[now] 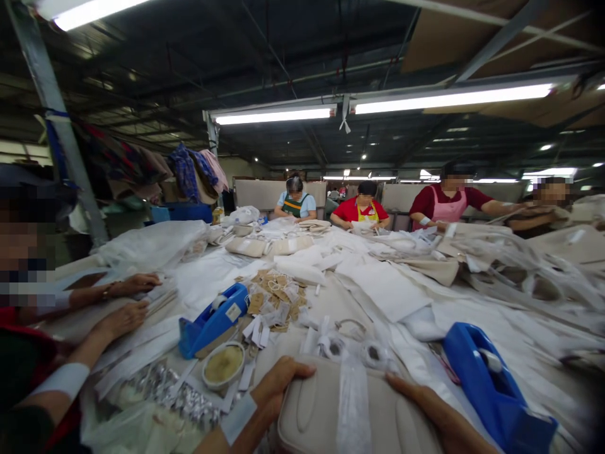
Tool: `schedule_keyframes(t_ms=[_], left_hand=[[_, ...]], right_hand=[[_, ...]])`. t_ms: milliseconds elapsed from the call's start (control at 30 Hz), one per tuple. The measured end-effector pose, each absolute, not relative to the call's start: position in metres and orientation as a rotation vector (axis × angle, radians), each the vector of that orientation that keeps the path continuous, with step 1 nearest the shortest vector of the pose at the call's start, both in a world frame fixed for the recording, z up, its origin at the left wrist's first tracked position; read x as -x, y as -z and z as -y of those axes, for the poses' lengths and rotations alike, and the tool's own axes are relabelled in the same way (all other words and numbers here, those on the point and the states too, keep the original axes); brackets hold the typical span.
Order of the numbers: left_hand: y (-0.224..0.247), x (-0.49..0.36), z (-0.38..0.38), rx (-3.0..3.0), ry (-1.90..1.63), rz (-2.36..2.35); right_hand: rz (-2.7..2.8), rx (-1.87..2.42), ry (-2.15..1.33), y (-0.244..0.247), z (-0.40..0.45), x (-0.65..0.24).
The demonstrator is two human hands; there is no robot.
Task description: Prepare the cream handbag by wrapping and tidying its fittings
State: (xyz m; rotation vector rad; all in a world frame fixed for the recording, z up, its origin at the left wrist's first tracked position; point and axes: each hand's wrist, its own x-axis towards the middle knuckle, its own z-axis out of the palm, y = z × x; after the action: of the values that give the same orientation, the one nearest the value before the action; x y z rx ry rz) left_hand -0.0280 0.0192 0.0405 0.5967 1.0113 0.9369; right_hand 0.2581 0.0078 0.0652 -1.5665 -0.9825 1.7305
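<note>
A beige handbag point(312, 410) lies in front of me at the bottom of the view, a strip of whitish wrapping point(353, 407) running down its middle. Its top handle point(350, 326) has clear plastic wrapped near both ends. My left hand point(281, 384) grips the bag's upper left edge, thumb along the top. On the opposite side my right hand point(420, 397) holds the upper right edge, with most of its fingers hidden. Left of the bag stands a round tub point(223, 364) of yellowish paste, beside several silvery pieces point(177, 394).
Blue tape dispensers stand at left point(215, 318) and right point(496, 384). Brown tags point(278, 293) are piled mid-table, among white sheets point(382, 290) and plastic-wrapped bags point(515, 258). A co-worker's hands point(123, 315) work close on my left. Several people stand across the table.
</note>
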Motion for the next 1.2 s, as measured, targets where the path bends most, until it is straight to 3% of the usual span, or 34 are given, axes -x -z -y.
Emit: schedule_keyframes(t_ms=[233,533,867,1067,1200], left_hand=[[-0.036,0.025,-0.015,-0.657,-1.012,-1.110],[-0.034,0.029,-0.023,-0.558,-0.989,-1.023],[-0.043,0.033,-0.026,-0.500,-0.960,-0.931],[-0.057,0.031,-0.075,-0.554,-1.055,-0.799],[-0.077,0.022,-0.126,-0.585,-1.077,-0.751]], right_hand=[[1.189,1.670,-1.402,-0.036,-0.021,-0.264],[1.020,1.491,-1.769,-0.047,-0.023,-0.263],[1.012,1.544,-1.480,-0.040,-0.026,-0.260],[1.213,1.586,-1.154,-0.050,-0.089,-0.283],[1.237,1.549,-1.154,-0.059,-0.150,-0.305]])
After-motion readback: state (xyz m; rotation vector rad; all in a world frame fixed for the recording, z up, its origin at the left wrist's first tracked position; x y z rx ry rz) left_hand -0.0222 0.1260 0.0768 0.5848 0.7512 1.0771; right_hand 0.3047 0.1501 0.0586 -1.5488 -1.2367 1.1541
